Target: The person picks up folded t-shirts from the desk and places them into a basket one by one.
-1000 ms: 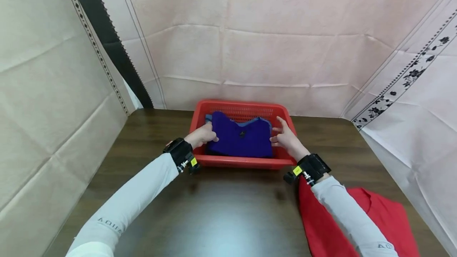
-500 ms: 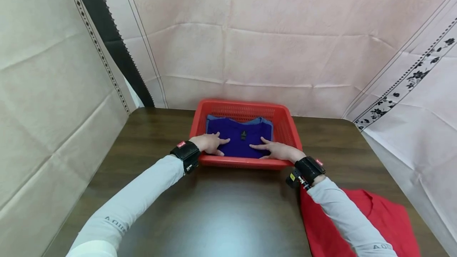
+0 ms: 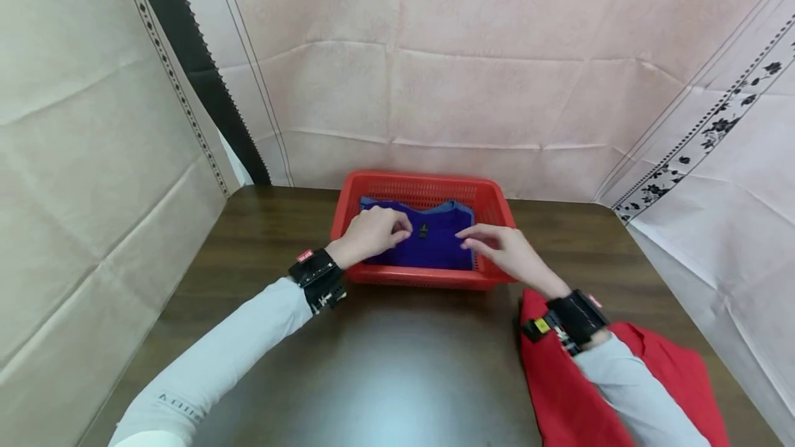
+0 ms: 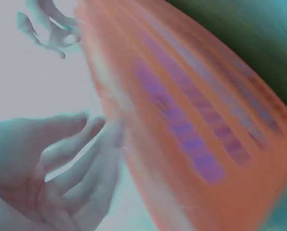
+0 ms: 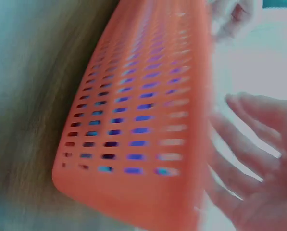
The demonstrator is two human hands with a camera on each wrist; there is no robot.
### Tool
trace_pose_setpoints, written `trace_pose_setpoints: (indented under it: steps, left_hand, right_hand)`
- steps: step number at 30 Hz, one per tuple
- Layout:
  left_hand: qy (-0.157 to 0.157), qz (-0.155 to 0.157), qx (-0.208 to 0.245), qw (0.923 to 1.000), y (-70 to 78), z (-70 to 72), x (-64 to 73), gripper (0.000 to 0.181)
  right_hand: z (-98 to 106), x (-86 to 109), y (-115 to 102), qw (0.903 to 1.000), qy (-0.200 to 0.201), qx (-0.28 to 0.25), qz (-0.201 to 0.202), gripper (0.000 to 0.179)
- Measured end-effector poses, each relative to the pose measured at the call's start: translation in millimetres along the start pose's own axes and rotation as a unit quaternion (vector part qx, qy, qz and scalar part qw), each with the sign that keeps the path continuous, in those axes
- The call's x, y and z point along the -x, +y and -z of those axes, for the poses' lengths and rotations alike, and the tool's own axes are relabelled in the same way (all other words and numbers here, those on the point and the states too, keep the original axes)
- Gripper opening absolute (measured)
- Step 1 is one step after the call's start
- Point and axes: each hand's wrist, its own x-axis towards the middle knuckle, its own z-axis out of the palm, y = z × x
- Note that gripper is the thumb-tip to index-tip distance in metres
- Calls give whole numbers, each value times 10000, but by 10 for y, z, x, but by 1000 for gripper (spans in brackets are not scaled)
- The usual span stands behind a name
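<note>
A folded purple-blue shirt [image 3: 435, 250] lies flat in the red plastic basket [image 3: 422, 277], its dark neck label showing. Lighter blue cloth [image 3: 456, 207] peeks out along its far edge. Over the left part of the basket is my left hand [image 3: 371, 232], fingers loosely bent and holding nothing. My right hand [image 3: 506, 252] hovers above the basket's right front corner, fingers relaxed and apart, also without anything in them. In the wrist views both hands appear beyond the rim, and the purple-blue cloth shows through slots in the basket wall [image 5: 109, 192].
A folded red garment [image 3: 673, 371] lies on the brown wooden table [image 3: 373, 364] at the right, beneath my right forearm. Behind the basket hangs a pale cloth backdrop [image 3: 466, 102], with further cloth on both sides.
Both hands first let go of the purple-blue shirt's sides as it settled flat in the basket, then pressed on it. Now they have lifted off, the right one drawing back toward the right.
</note>
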Motion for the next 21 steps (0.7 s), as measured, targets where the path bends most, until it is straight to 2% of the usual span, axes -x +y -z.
trace_pose_setpoints:
  steps: [3, 5, 8, 10, 13, 16, 19, 21]
  left_hand:
    - [706, -99, 408, 9966, 318, 17, 120, 17]
    - [1019, -294, 547, 9929, 522, -42, 219, 15]
    - [1066, -571, 815, 9893, 768, -223, 354, 13]
    - [849, -673, 1091, 9881, 886, -394, 426, 11]
    - [335, -637, 1538, 9855, 1032, -667, 501, 11]
    - [-70, -533, 1797, 9823, 1164, -935, 540, 14]
    - [-400, -392, 2173, 9745, 1282, -1171, 554, 14]
    - [-692, -170, 2501, 9656, 1356, -1289, 561, 12]
  right_hand:
    - [162, 328, -70, 9986, 508, 24, -141, 15]
    - [256, 595, -61, 9957, 765, 407, -322, 12]
    - [379, 1020, 26, 9856, 1010, 1159, -706, 19]
    - [449, 1294, 125, 9752, 1153, 1597, -1013, 27]
    - [557, 1705, 315, 9575, 1294, 2049, -1562, 28]
    - [690, 2101, 527, 9324, 1251, 2464, -2330, 31]
    - [825, 2477, 768, 9072, 1093, 2712, -3024, 44]
    - [894, 2699, 929, 8866, 943, 2770, -3582, 58]
